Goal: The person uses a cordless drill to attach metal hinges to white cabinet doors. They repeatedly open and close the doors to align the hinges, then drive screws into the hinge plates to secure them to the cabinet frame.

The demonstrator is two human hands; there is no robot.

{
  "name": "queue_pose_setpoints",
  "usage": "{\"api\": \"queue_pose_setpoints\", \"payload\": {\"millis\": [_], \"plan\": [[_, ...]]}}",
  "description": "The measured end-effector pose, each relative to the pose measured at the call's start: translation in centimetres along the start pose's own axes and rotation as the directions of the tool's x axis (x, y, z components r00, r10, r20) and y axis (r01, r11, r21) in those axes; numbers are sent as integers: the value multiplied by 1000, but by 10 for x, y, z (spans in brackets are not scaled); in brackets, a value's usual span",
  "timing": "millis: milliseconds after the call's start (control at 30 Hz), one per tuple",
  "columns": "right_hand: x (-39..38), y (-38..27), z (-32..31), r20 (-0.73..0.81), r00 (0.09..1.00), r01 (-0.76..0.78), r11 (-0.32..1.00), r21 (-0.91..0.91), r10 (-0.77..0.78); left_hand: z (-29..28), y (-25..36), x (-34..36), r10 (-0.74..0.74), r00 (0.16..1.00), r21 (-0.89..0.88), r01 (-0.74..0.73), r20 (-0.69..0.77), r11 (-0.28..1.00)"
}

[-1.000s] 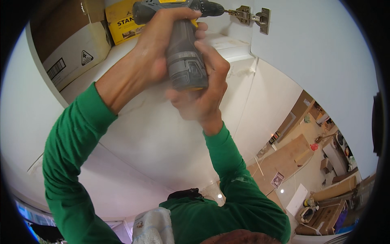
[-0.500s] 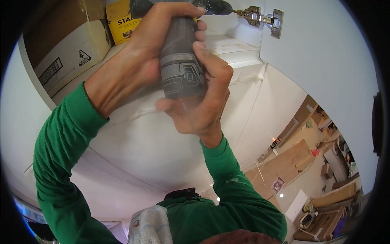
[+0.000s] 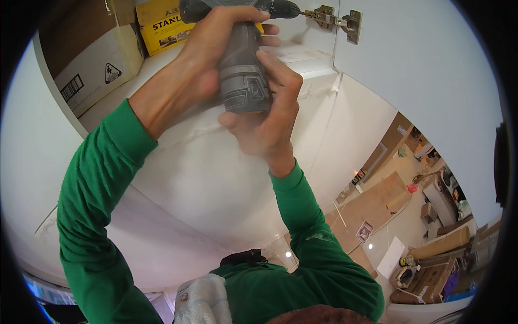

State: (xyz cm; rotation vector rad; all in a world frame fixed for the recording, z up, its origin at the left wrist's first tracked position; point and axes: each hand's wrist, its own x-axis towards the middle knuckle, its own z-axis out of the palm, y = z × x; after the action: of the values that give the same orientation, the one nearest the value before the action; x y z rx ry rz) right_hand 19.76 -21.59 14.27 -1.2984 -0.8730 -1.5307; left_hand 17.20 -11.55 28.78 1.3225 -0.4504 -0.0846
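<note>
A black and grey cordless drill (image 3: 245,89) is in both my hands, its bit pointing right. Around the upper grip, below the drill's body, my left hand (image 3: 208,51) is closed. My right hand (image 3: 275,116) clasps the battery base from below and from the right, with the thumb under it. The bit reaches the mounting plate of a metal cabinet hinge (image 3: 324,17) on the inner cabinet wall. The hinge's cup end (image 3: 353,27) sits on a white cabinet door (image 3: 421,92), which stands open. Whether the bit is seated in a screw, I cannot tell.
Inside the cabinet stand a white and brown carton (image 3: 100,70) and a yellow box (image 3: 162,32). Its shelf edge (image 3: 318,65) runs beneath the drill. Far below at right, the floor holds a brown board (image 3: 380,200), a wooden crate (image 3: 426,281) and scattered materials.
The view has shifted slightly, so the hinge and door appear farther left. Both hands keep their hold on the drill, and its bit stays at the hinge plate.
</note>
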Motion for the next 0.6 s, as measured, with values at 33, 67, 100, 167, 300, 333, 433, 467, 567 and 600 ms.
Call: {"api": "queue_pose_setpoints", "payload": {"millis": [33,67,100,167,300,333,433,467,567,600], "plan": [[0,1,1,0,1000,-4,1000,21,4,0,0,0,13,1000,4,-13,-23,1000],[0,1,3,-5,1000,-7,997,71,8,1,0,0,27,999,9,-27,-44,1000],[0,2,4,-5,1000,4,1000,23,-4,1,1,0,41,997,14,-40,-67,999],[1,3,6,-19,999,34,999,22,-34,-1,1,1,33,996,-28,-35,-81,999],[1,3,9,-20,999,32,999,11,-31,-4,2,1,-17,993,-28,14,-114,1000],[1,3,9,-8,1000,14,1000,19,-14,-5,4,2,-13,995,-17,11,-95,1000],[1,2,8,-7,1000,10,1000,-7,-10,-3,7,3,-71,994,-64,65,-88,996],[1,1,6,7,1000,15,1000,11,-15,-1,8,4,-139,984,-134,124,-113,983],[3,-1,-2,84,993,92,992,-84,-85,0,9,6,-188,981,-166,177,-54,970],[4,-1,-5,102,990,108,990,-90,-99,0,8,7,-180,984,-149,175,-17,973]]}}
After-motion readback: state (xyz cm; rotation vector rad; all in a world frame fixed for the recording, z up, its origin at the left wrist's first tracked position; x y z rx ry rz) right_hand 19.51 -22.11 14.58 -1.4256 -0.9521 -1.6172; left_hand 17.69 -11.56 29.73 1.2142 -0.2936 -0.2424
